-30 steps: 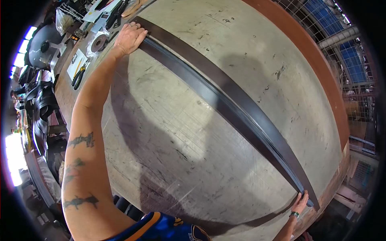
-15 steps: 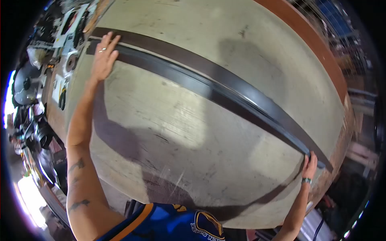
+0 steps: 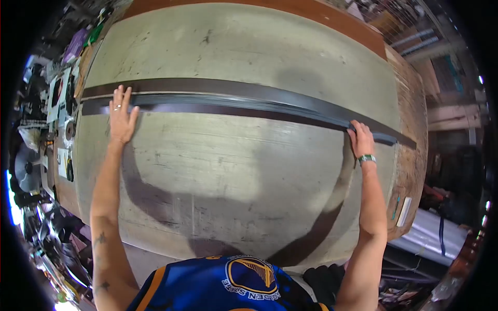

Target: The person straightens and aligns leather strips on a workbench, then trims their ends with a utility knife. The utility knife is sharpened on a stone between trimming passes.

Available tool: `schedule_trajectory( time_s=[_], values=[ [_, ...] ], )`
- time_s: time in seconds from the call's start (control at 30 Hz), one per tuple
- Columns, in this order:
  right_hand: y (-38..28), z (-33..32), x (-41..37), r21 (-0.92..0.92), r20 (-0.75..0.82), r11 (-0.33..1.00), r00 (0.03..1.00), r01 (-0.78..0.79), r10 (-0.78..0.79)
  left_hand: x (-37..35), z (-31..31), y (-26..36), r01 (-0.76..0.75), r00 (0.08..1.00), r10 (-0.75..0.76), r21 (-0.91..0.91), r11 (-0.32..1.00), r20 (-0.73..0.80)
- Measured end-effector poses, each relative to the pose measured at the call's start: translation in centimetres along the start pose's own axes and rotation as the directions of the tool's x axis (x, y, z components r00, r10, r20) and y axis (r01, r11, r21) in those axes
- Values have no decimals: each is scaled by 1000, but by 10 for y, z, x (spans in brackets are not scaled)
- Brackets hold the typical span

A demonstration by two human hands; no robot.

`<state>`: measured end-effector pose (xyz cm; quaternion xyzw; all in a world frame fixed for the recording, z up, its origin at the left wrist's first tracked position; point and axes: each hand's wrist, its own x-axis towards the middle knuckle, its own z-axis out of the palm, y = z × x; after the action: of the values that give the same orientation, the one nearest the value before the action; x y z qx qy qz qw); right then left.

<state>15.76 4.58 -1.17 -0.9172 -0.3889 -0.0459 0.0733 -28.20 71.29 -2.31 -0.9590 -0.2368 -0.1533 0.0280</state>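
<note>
Long dark strips (image 3: 228,99) lie stacked together across the board, with a wider dark strip (image 3: 218,109) showing along their near side. Behind them runs a separate dark brown strip (image 3: 207,85), a thin pale gap between. Over the left part of the stack my left hand (image 3: 122,119) rests flat, fingers spread and a ring on one of them. My right hand (image 3: 362,140), with a band at the wrist, bends its fingers over the stack close to its right end. The right fingertips partly hide the edge they touch.
The pale scuffed board (image 3: 218,160) covers a wooden table (image 3: 412,103). A reddish-brown sheet (image 3: 249,7) borders its far edge. At right lie a white bar (image 3: 404,211) and a thin teal stick (image 3: 396,207); a silvery roll (image 3: 430,233) is below. Tools and clutter line the left.
My view has turned and shifted, so the strips now run nearly level. My right hand appears higher and closer to my left; both hands stay at the stack.
</note>
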Motion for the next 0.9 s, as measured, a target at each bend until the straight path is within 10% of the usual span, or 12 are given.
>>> schedule_trajectory(
  time_s=[0.23, 0.33, 0.9],
  values=[
    [3, 12, -5, -26, -118, 1000, 993, 16, -19, 37, -1, 378, -255, 967, 241, -350, 902, -83],
    [13, 18, -11, 8, -172, 1000, 985, 19, -17, 37, 35, 468, -147, 988, 152, -355, 923, -14],
    [261, -26, -91, 62, -225, 995, 973, 75, -59, 38, 45, 486, -103, 980, 113, -69, 992, 166]
  ],
)
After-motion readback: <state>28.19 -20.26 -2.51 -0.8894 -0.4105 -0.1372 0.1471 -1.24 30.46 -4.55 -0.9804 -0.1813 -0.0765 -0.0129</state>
